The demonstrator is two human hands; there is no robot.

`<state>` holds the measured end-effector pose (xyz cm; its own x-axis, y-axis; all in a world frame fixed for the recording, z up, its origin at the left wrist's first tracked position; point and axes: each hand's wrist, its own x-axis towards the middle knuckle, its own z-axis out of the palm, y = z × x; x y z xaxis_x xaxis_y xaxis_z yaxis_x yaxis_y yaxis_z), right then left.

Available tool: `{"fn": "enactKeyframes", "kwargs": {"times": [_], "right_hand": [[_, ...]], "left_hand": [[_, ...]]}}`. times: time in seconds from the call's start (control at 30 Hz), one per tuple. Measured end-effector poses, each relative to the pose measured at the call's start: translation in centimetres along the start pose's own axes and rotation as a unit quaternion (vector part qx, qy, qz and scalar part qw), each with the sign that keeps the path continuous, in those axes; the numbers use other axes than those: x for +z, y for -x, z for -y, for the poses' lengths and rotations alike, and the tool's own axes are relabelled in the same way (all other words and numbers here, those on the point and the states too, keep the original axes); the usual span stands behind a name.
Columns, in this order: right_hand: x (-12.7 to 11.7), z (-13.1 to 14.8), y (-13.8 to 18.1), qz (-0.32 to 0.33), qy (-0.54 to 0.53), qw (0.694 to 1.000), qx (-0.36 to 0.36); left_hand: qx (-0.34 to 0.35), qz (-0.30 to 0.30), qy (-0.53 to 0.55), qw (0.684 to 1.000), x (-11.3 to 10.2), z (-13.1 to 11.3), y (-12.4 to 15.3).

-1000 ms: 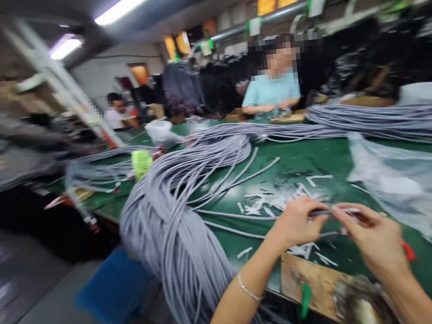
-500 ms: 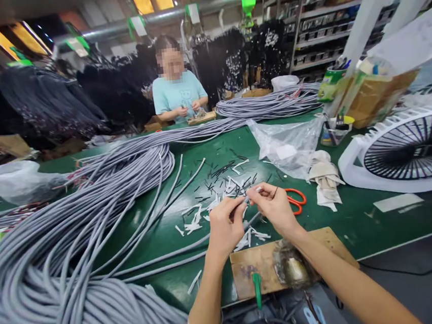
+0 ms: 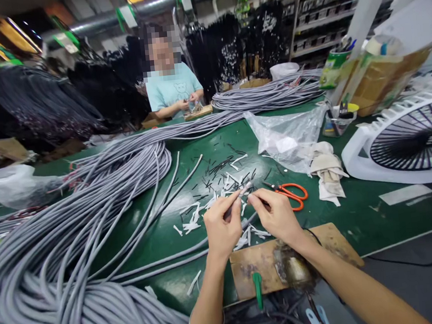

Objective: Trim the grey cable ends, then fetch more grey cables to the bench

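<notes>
My left hand [image 3: 220,228] is closed around the end of a grey cable [image 3: 238,196], holding it up over the green table [image 3: 358,214]. My right hand [image 3: 276,212] pinches at the stripped tip of that same cable, fingers pressed together. Below both hands lie white and black insulation scraps [image 3: 218,187]. Orange-handled scissors [image 3: 292,193] rest just right of my right hand. A worn wooden board [image 3: 256,265] with a metal lump sits at the table's near edge under my wrists.
A big bundle of grey cables [image 3: 57,264] covers the left of the table. A clear plastic bag [image 3: 285,132] and rag lie right of centre, a white fan [image 3: 412,138] at far right. A person in a light blue shirt [image 3: 172,87] works across the table.
The view swung right and steadied, bringing the fan and scissors into sight. Both hands stayed together on the cable end and sank slightly toward the table.
</notes>
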<state>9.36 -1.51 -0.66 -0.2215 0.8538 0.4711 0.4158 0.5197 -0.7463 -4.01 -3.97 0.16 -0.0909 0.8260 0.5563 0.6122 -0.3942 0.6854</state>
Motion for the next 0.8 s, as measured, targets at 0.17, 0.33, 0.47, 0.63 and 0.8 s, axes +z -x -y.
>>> {"fn": "enactKeyframes", "kwargs": {"times": [0.17,0.33,0.47,0.63,0.8], "right_hand": [[-0.2,-0.3,-0.2,0.009,-0.042,0.999,0.025],[0.1,0.3,0.5,-0.047,-0.006,0.998,-0.049],[0.4,1.3,1.5,-0.056,0.017,0.952,-0.302],[-0.1,0.1,0.9,-0.101,0.164,0.975,-0.108],[0.0,-0.7,0.3,-0.103,0.196,0.972,-0.074]], "left_hand": [[0.02,0.017,-0.018,1.0,0.2,-0.1,0.1],[0.006,0.008,-0.021,1.0,0.7,0.0,0.2],[-0.109,0.001,-0.04,0.993,1.4,1.1,-0.2],[-0.169,-0.044,0.046,0.984,1.5,1.8,-0.3],[-0.098,-0.088,0.039,0.991,1.3,1.0,0.1]]}}
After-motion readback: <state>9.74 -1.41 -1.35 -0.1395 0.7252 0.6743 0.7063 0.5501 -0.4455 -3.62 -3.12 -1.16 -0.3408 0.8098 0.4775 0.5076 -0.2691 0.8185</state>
